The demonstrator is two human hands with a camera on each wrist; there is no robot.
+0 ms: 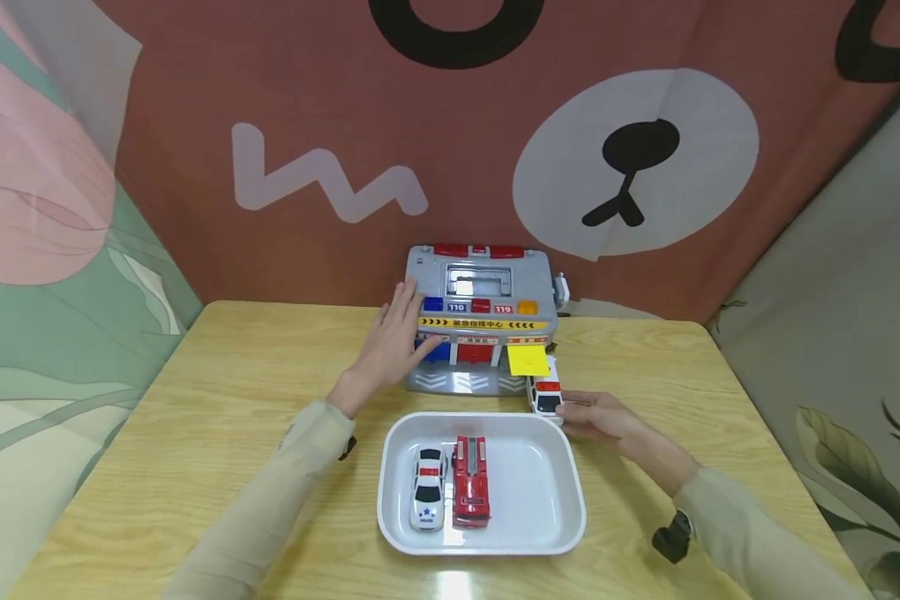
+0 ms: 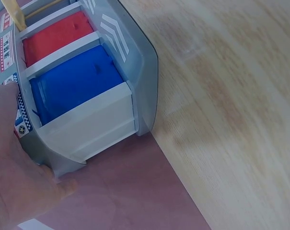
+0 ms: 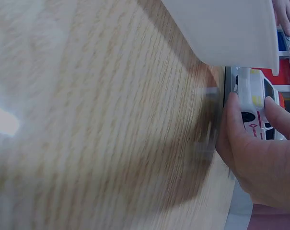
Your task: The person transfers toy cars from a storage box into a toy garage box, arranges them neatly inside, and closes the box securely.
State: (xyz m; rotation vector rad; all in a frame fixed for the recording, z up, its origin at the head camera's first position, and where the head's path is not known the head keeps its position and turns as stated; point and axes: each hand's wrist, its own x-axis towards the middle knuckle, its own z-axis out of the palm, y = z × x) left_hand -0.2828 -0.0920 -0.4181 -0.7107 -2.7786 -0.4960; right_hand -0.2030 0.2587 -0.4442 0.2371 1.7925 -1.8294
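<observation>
A grey toy emergency station (image 1: 486, 287) stands at the back of the table with blue, red and yellow doors along its front. The yellow door (image 1: 528, 361) is raised; the blue door (image 2: 80, 81) and red door (image 2: 58, 38) are down. My left hand (image 1: 386, 346) rests on the station's left side, fingers laid out straight, thumb across the front corner. With thumb and fingers, my right hand (image 1: 603, 417) pinches a white toy ambulance (image 1: 547, 400) with a red light bar. Its rear lies below the raised yellow door, its front close to the tray.
In front of the station is a white tray (image 1: 536, 533) holding a white toy police car (image 1: 428, 492) and a red toy fire truck (image 1: 471, 483). A small white part (image 1: 562, 290) sticks out from the station's right side. A printed cloth (image 1: 307, 267) hangs behind the table.
</observation>
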